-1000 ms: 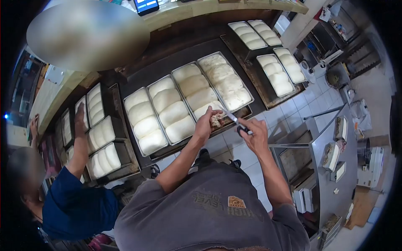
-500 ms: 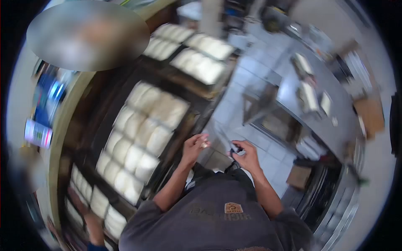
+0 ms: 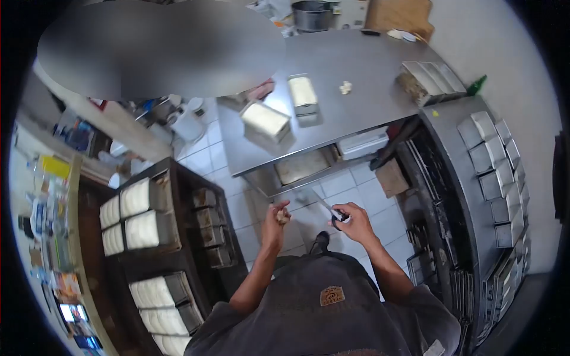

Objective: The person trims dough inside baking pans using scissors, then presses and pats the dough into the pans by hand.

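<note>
Over the tiled floor, my left hand (image 3: pixel 276 222) is curled round a small lump of dough. A knife-like blade with a dark handle (image 3: pixel 339 218) is in my right hand (image 3: pixel 355 222), its blade pointing up and left; its exact kind is hard to tell. Both hands are apart, in front of a steel table (image 3: pixel 356 50). On that table stand two tins of pale dough, one upright in view (image 3: pixel 303 92) and one slanted (image 3: pixel 266 120), with a small scrap of dough (image 3: pixel 345 88) to their right.
At left, a dark rack (image 3: pixel 136 267) holds several dough-filled tins (image 3: pixel 144 228). Empty tins (image 3: pixel 496 172) are stacked on the right. Under the steel table is a shelf with a tray (image 3: pixel 303 166). A pot (image 3: pixel 312 16) and a wooden board (image 3: pixel 404 18) stand behind.
The view has swung right, from the large dough tins and the co-worker to the steel table. My hands keep hold of the dough lump and the bladed tool.
</note>
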Demonstrator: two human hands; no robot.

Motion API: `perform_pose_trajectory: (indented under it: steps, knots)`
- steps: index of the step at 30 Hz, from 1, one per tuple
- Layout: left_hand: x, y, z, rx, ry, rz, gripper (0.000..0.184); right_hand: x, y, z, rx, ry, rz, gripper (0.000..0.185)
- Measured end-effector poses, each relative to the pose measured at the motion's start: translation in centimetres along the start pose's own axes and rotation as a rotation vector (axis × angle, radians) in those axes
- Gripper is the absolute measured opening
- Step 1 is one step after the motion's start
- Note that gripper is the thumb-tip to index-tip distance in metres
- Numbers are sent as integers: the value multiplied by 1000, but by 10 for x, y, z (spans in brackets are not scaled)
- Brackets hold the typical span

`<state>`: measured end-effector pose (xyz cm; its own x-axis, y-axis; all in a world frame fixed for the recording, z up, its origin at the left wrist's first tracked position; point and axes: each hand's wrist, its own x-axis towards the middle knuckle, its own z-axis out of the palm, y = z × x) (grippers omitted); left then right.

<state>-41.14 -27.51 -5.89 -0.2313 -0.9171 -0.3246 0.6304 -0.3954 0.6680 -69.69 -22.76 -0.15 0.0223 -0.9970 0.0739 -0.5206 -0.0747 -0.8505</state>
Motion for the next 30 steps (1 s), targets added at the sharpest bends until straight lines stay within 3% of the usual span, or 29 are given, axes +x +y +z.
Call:
perform_pose_trajectory:
  steps: [3, 7, 9, 11, 12, 17, 19, 21, 24, 26, 27, 29, 30]
  knots:
    - [53, -24, 103, 299, -18, 75, 35, 2, 35, -60, 54, 192, 74, 45]
    - [144, -39, 171, 561, -185, 135, 36, 7, 76, -99, 87, 335, 162, 44]
    - [190, -46, 206, 677, -273, 370, 41, -4, 96, -117, 81, 444, 249, 44]
    - [214, -21, 269, 843, -166, 255, 45, -7, 106, -122, 113, 540, 271, 42]
    - [257, -30, 272, 639, -265, 331, 38, -8, 112, -124, 99, 594, 297, 42]
    - [410, -29, 341, 1034, -190, 774, 22, 23, 138, -151, 105, 680, 436, 43]
    - [460, -33, 367, 868, -206, 533, 24, 45, 140, -164, 89, 678, 486, 43]
    - [515, -42, 373, 983, -201, 591, 27, 81, 141, -186, 80, 724, 483, 43]
    - [648, -99, 310, 1217, -285, 700, 38, 138, 145, -211, 96, 707, 453, 43]
    - [660, -114, 287, 1871, -492, 784, 56, 175, 155, -226, 92, 726, 436, 43]
    - [658, -124, 289, 1874, -475, 765, 56, 194, 161, -236, 92, 727, 409, 42]
    - [637, -141, 282, 1988, -470, 932, 68, 231, 170, -243, 119, 688, 335, 42]
    - [631, -143, 282, 1935, -450, 949, 55, 247, 179, -244, 195, 685, 324, 44]
